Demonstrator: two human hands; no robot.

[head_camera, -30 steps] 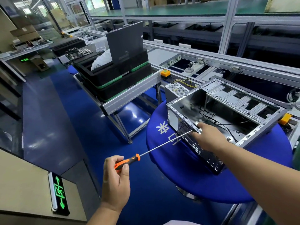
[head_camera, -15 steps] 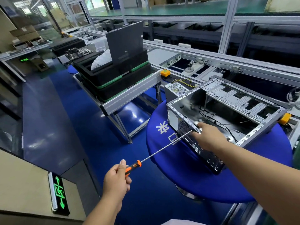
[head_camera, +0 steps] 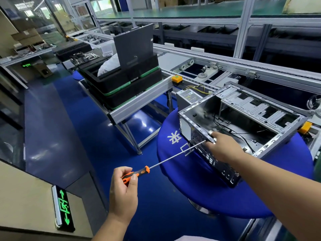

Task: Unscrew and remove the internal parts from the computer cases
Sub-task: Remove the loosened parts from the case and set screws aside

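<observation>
Unscrewing at the rear panel is the step in hand, by my reading. On the round blue-covered table [head_camera: 191, 180] at the right lies the open grey sheet-metal computer case [head_camera: 246, 117], on its side with its opening upward, its perforated black rear panel turned toward the near left. Little seems to remain inside: a few thin black cables and a bare drive cage at the far right.

At the near centre, the left hand [head_camera: 123, 193] has its fingers curled round the orange-and-black handle of a long, thin-shafted screwdriver [head_camera: 166, 160]. The steel shaft runs up and to the right to the rear panel's upper edge. There the right hand [head_camera: 224, 150] grips the rim of the case, steadying it, with its fingers just beside the tip. The tip itself and any screw are too small to make out, so I cannot tell whether it is seated.

The next move probably calls for keeping the shaft in line with the screw while the left fingers twist the handle, the right hand bracing the case against the push. A loosened screw could drop, so fingers near the tip would help.

Just beyond the case's far left corner sits a grey boxed power supply with yellow wires [head_camera: 189, 98].
</observation>
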